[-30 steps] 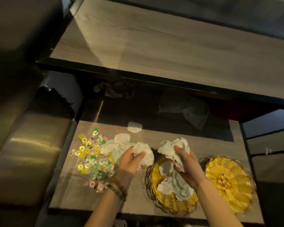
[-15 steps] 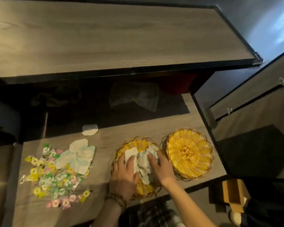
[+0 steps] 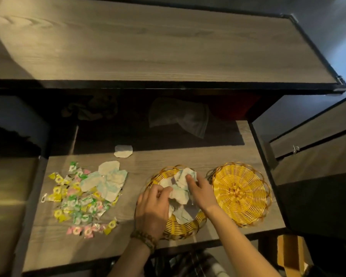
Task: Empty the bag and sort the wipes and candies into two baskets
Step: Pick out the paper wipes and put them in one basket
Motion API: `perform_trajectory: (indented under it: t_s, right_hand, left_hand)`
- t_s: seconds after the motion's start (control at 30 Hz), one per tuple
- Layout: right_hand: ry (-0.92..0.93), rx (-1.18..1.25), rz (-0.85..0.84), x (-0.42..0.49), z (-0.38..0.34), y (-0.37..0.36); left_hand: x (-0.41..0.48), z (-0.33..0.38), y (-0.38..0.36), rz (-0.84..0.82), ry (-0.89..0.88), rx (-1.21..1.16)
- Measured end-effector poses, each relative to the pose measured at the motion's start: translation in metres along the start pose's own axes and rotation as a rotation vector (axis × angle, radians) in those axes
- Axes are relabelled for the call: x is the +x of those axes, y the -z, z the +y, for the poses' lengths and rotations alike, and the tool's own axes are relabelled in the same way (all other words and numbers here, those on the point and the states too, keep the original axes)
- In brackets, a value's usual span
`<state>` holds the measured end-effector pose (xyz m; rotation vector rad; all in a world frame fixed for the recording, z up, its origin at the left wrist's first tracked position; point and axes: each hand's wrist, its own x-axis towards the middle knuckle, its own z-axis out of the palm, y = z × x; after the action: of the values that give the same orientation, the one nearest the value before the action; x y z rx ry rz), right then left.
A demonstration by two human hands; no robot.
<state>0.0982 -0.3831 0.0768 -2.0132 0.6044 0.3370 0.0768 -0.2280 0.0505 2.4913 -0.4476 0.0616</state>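
Observation:
A yellow woven basket [image 3: 180, 229] near the table's front edge holds several white wipe packets [image 3: 181, 195]. My left hand [image 3: 152, 208] lies over its left side, fingers curled onto the wipes. Resting flat on the wipes from the right is my right hand [image 3: 201, 191], fingers spread. A second yellow basket [image 3: 240, 193] stands just to the right with nothing in it. At the left lies a pile of coloured candies [image 3: 72, 200], with more wipes [image 3: 107, 180] on its far side. One wipe [image 3: 123, 151] sits alone farther back. The clear bag [image 3: 178, 116] lies crumpled in the shadow.
A wide wooden shelf [image 3: 148, 41] overhangs the back of the table [image 3: 140, 162]. Dark cloth [image 3: 90, 108] lies in the shadow beneath it. A cabinet [image 3: 312, 140] stands at the right, and a cardboard box [image 3: 290, 254] sits on the floor below.
Both hands carried wipes from above the table down into the left basket and now rest on them. The view swung right. My left fingers have curled.

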Motion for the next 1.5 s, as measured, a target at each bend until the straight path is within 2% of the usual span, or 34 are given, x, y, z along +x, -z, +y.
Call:
perform_trajectory:
  t_s: [0.07, 0.17, 0.23, 0.3, 0.4, 0.47, 0.5, 0.6, 0.67, 0.8, 0.93, 1.0, 1.1, 1.23, 1.3, 1.43, 1.5]
  right_hand:
    - [0.004, -0.111, -0.07, 0.005, 0.001, 0.001]
    - [0.125, -0.628, -0.086, 0.006, 0.002, -0.003]
    - [0.218, -0.808, -0.029, 0.003, -0.001, -0.007]
    - [0.261, -0.892, -0.008, 0.0, -0.005, -0.01]
    - [0.317, -0.937, 0.089, -0.002, -0.019, -0.016]
    - [0.474, -0.921, 0.128, -0.001, -0.037, -0.028]
    - [0.534, -0.861, 0.067, 0.0, -0.048, -0.036]
    - [0.49, -0.58, -0.355, 0.012, -0.083, -0.076]
    - [0.493, -0.566, -0.483, 0.031, -0.098, -0.111]
    - [0.499, -0.698, -0.473, 0.073, -0.114, -0.164]
    - [0.515, -0.824, -0.503, 0.094, -0.115, -0.18]
    - [0.501, -0.845, -0.46, 0.094, -0.112, -0.184]
    - [0.494, -0.829, -0.371, 0.093, -0.108, -0.183]
    - [0.405, -0.59, -0.272, 0.087, -0.101, -0.163]
    - [0.329, -0.373, -0.27, 0.079, -0.1, -0.153]
    - [0.164, -0.099, -0.271, 0.07, -0.097, -0.147]
    - [0.13, -0.07, -0.329, 0.067, -0.097, -0.152]
  left_hand:
    - [-0.008, -0.001, -0.001, -0.012, -0.135, 0.054]
    - [-0.021, -0.004, -0.012, -0.249, -0.266, 0.143]
    - [-0.031, -0.007, -0.019, -0.395, -0.248, 0.176]
    - [-0.038, -0.008, -0.02, -0.405, -0.206, 0.136]
    - [-0.042, -0.01, -0.008, -0.302, -0.144, 0.033]
    - [-0.04, -0.018, 0.009, -0.157, -0.004, -0.071]
    - [-0.039, -0.024, 0.018, -0.078, 0.104, -0.136]
    - [-0.036, -0.068, 0.041, 0.101, 0.353, -0.102]
    - [-0.031, -0.103, 0.059, 0.137, 0.459, -0.072]
    - [-0.004, -0.158, 0.085, 0.082, 0.499, 0.094]
    - [0.035, -0.184, 0.086, -0.149, 0.475, 0.25]
    - [0.048, -0.188, 0.082, -0.296, 0.445, 0.335]
    - [0.057, -0.185, 0.077, -0.376, 0.385, 0.462]
    - [0.062, -0.183, 0.078, -0.421, 0.409, 0.489]
    - [0.062, -0.182, 0.079, -0.41, 0.444, 0.452]
    - [0.057, -0.179, 0.08, -0.331, 0.458, 0.405]
    - [0.055, -0.178, 0.081, -0.312, 0.44, 0.387]
